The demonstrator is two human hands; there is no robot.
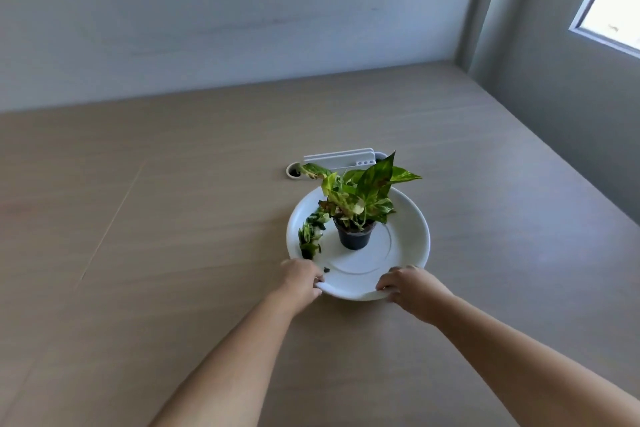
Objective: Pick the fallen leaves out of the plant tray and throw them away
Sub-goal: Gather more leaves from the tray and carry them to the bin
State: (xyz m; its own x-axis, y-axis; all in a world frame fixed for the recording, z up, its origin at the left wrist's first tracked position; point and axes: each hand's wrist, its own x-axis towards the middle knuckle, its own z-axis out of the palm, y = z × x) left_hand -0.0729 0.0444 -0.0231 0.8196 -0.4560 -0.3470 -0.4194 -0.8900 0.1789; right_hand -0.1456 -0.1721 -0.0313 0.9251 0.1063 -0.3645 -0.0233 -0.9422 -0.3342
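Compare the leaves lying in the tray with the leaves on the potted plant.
The fallen leaves lie flat in a curved row along the white tray's left side; the plant's leaves stand raised above the black pot. The fallen ones look smaller and darker. Both are green with pale mottling.

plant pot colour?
Black, or very dark, pot on the white tray; head view.

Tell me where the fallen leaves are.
In the head view, the fallen leaves lie along the white tray's left side, left of the black pot, beyond the left hand.
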